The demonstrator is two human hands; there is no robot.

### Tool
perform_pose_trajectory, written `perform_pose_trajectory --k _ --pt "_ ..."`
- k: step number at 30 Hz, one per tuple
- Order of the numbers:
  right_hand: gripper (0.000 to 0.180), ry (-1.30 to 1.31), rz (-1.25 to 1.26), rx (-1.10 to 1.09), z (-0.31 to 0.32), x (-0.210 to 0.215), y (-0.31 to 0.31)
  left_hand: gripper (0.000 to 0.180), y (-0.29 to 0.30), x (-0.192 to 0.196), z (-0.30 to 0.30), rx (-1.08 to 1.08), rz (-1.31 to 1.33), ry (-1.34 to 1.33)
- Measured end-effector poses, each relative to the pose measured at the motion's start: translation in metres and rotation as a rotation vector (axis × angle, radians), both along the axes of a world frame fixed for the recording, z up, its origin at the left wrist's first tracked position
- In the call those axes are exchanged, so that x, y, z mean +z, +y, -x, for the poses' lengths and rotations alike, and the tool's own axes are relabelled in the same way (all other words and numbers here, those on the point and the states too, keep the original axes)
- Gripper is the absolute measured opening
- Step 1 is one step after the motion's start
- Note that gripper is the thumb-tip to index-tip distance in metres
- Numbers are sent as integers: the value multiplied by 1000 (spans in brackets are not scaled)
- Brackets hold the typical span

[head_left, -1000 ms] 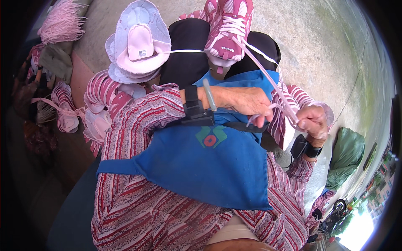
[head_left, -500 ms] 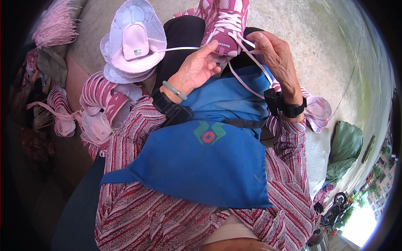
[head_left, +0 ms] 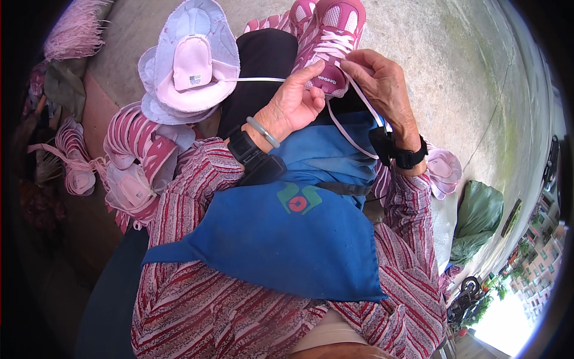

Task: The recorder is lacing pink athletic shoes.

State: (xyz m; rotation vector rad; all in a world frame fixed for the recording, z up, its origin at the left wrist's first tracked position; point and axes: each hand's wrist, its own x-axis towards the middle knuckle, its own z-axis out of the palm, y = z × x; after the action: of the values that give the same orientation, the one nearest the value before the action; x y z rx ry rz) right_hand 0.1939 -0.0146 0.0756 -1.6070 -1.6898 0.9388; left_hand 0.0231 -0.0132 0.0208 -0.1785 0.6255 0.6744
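A pink and white shoe upper point(head_left: 338, 45) lies over my knees, its tongue toward me and white laces crossing its front. My left hand point(head_left: 290, 107) is at its left edge, thumb on the upper near the tongue and the other fingers curled, partly hidden. From behind that hand a white lace point(head_left: 254, 79) stretches left to a stack of pale shoe uppers point(head_left: 194, 66). Pinched at the right edge of the upper, my right hand point(head_left: 379, 78) has its fingertips on a shoelace point(head_left: 368, 103). Loose lace hangs in a loop over my blue apron point(head_left: 287, 239).
Bundled pink striped uppers point(head_left: 134, 161) lie at the left, with another tied bundle point(head_left: 78, 155) farther out. Pink fringed laces point(head_left: 78, 30) hang at the far left. Right of me are a pale pink upper point(head_left: 443, 170) and a green bag point(head_left: 478, 215) on the concrete floor.
My right hand has moved in closer to the shoe upper's edge, bringing the lace with it. My left thumb has shifted up along the upper. The view has shifted slightly.
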Motion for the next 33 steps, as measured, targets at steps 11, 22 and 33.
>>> perform_pose_trajectory --k 11,22,33 --pt "12 -308 -184 130 -7 -1 -1 28 5 8 -25 -13 41 184" --pt "25 -438 29 253 -7 10 13 33 3 3 -25 -13 8 188" --pt "25 -314 145 280 -12 13 30 30 2 6 -32 42 -34 176"
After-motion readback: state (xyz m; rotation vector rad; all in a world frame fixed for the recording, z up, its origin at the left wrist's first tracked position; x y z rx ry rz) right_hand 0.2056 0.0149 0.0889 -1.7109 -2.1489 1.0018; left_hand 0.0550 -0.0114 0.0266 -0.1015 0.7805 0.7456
